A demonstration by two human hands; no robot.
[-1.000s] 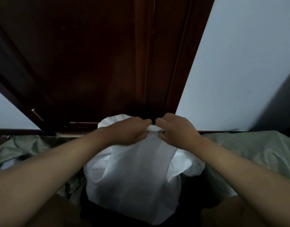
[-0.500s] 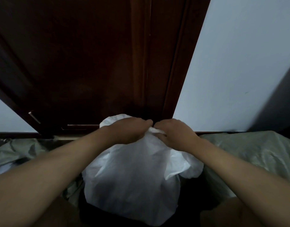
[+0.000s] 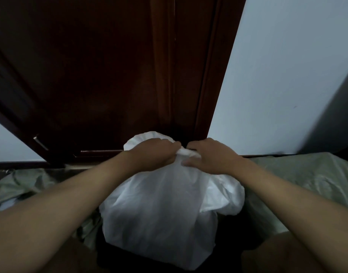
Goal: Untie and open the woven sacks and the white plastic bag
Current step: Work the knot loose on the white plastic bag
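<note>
Upright white plastic bag [image 3: 159,213], neck upward

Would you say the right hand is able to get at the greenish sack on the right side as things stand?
Probably yes: the greenish sack lies uncovered just beside the right forearm. But the right hand is pinching the white plastic bag's gathered top together with the left hand, so it would have to let go first.

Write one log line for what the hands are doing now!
left hand: grips bag neck | right hand: grips bag neck | white plastic bag: top bunched, not open
</note>
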